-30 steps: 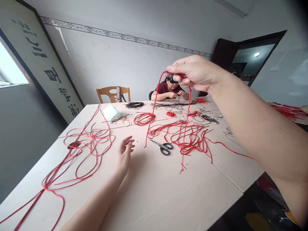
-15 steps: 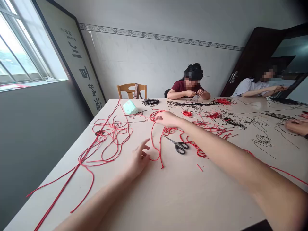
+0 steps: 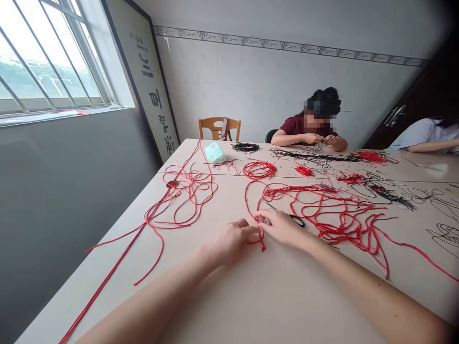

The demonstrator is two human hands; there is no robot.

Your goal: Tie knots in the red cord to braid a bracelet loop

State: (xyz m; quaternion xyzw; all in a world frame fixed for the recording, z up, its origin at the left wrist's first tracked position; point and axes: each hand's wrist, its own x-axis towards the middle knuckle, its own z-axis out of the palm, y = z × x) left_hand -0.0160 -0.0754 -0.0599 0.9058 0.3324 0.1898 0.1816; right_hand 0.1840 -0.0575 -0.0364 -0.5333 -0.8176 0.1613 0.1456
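A red braided cord [image 3: 246, 197] runs in a loop down the middle of the table to a knotted end. My left hand [image 3: 234, 239] is curled over it from the left, fingertips closed at the cord just above the knot. From the right, my right hand [image 3: 279, 225] pinches the same cord slightly farther up. Black-handled scissors [image 3: 298, 220] lie partly hidden behind my right hand. Just beyond both hands, more red braided cords [image 3: 344, 215] spread in a tangle to the right.
A coil of red cord [image 3: 258, 169] and a mint-coloured packet [image 3: 215, 152] lie farther back. Loose red cords [image 3: 193, 191] cover the left side. Bundles of black cord [image 3: 308, 156] lie before a person in dark red [image 3: 294, 126] at the far edge. Another person's white sleeve [image 3: 418, 134] shows at right.
My right hand has drawn back toward me from the red coil to the braided cord. My left fingers, spread before, have closed at the cord. The view has turned left.
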